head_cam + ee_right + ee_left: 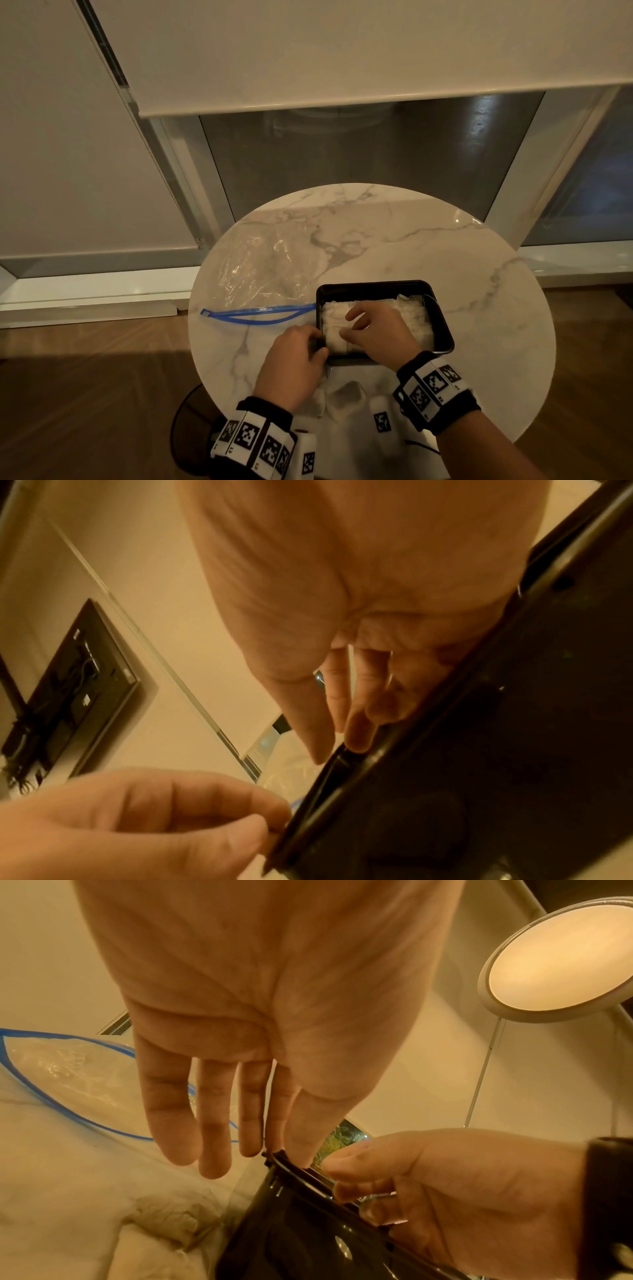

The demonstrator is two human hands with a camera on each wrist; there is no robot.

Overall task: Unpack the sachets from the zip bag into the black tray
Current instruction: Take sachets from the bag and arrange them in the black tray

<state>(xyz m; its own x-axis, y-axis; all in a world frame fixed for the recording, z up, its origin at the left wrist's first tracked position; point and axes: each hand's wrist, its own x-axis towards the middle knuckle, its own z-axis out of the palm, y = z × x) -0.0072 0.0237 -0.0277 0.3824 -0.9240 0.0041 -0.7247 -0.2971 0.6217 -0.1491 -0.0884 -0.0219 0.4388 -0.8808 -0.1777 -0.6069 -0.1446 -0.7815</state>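
The left hand [294, 359] rests at the near left corner of the black tray [445, 329], its thumb and forefinger pinching the tray's rim while the other fingers hang straight and loose beside it in the left wrist view. The right hand [375, 334] reaches over the tray's near edge with its fingers bent down onto the sachets [334, 337], fingertips touching the pale packets; whether it actually grips one I cannot tell. The sachets fill the tray in a packed layer beneath and beyond the right hand. Beyond the left hand, the zip bag [263, 267] lies flat and clear on the counter [479, 257], its blue zip strip open and curving toward the tray's left wall, just touching it. Nearer than both hands, between the wrists, a couple of loose sachets [346, 397] lie on the counter just in front of the tray.
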